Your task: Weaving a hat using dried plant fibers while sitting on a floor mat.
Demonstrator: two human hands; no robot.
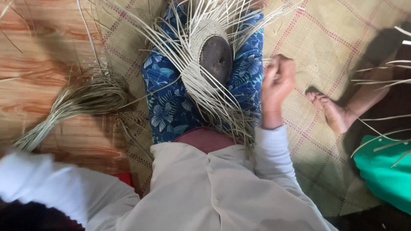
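Note:
On my lap, over blue flowered cloth (165, 85), rests a partly woven straw piece (204, 32) fitted on a dark rounded mould (216, 57). Long loose straw strands (222, 107) fan out from it on all sides. My right hand (278, 83) is raised just right of the mould, its fingers closed on a few thin strands. Of my left arm only a blurred white sleeve (43, 184) shows at the lower left; the hand itself is out of sight.
A tied bundle of straw (81, 100) lies on the wooden floor (30, 64) to the left. I sit on a checked woven mat (325, 38). Another person's bare foot (332, 109) and green garment (385, 171) are at the right, with more strands.

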